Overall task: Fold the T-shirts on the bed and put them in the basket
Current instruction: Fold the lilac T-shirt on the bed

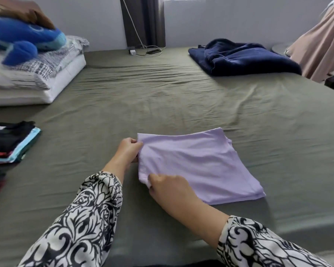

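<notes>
While both our hands, left and right, pinch the soft lilac shirt, a folded stack lies well left of it.

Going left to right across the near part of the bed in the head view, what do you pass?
Stack of folded clothes → left hand → right hand → lilac T-shirt.

A blue plush toy lies at the upper left of the frame on a patterned pillow. Against the far wall at upper centre, a dark curtain hangs above a white charger and its cable. A crumpled navy blanket sits at the upper right, with beige fabric hanging just beyond it.
</notes>
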